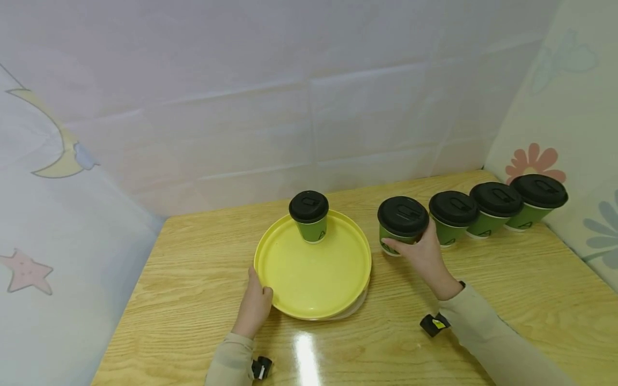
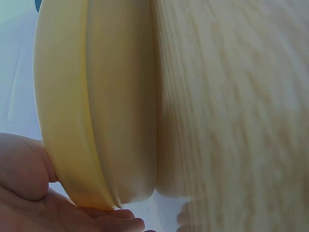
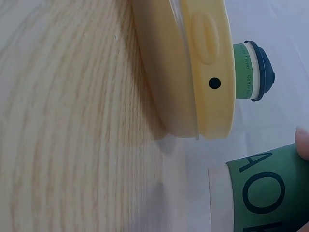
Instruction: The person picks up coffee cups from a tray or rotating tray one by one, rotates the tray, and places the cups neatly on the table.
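My right hand (image 1: 425, 260) grips a green paper coffee cup (image 1: 403, 217) with a black lid, thumb on its near side. In the right wrist view, that cup's lower part (image 3: 260, 191) appears tilted, its base apart from the tabletop. My left hand (image 1: 254, 303) touches the left edge of a round yellow tray (image 1: 309, 273), with fingers extended along its side in the left wrist view. Beneath the tray is a paler round base (image 2: 128, 121). Another lidded green cup (image 1: 311, 228) stands upright near the tray's far edge.
Three more green cups with black lids stand in a row to the right: a near one (image 1: 451, 217), a middle one (image 1: 494, 206) and a far one (image 1: 536, 198). The wooden table (image 1: 193, 257) meets a pale cloth backdrop (image 1: 232, 134) behind.
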The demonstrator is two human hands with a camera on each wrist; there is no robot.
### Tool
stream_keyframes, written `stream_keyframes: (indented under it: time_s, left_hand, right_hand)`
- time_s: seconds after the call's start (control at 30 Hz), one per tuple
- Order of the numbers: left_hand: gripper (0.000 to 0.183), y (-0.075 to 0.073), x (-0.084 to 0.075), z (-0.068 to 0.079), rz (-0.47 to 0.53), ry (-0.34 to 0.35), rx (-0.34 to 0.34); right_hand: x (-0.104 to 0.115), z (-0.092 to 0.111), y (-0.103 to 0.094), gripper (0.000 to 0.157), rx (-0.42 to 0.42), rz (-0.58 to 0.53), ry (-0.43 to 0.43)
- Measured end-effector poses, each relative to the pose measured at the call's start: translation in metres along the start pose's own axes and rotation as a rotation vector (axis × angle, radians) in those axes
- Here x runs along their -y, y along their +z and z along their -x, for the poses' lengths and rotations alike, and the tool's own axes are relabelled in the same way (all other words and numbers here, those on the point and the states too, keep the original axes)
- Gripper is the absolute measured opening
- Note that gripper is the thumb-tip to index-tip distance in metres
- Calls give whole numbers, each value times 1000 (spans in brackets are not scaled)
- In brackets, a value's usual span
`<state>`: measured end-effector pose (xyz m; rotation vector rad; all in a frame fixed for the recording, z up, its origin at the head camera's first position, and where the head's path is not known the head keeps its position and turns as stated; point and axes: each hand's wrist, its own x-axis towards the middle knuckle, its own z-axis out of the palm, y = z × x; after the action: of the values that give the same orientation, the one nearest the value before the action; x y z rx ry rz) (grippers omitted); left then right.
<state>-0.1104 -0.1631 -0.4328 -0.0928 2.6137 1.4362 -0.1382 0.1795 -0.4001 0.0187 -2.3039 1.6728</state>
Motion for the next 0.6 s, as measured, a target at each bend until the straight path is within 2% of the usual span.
stream_keyframes:
  time_s: [0.27,0.6]
  left_hand:
    - [70,0,-1,0,4,13,2]
    - [70,1,0,1,3,-7,7]
  right_hand:
    - [-6,1,-1,95,-36,9,1]
    - [-11,0,0,93,-76,20,27]
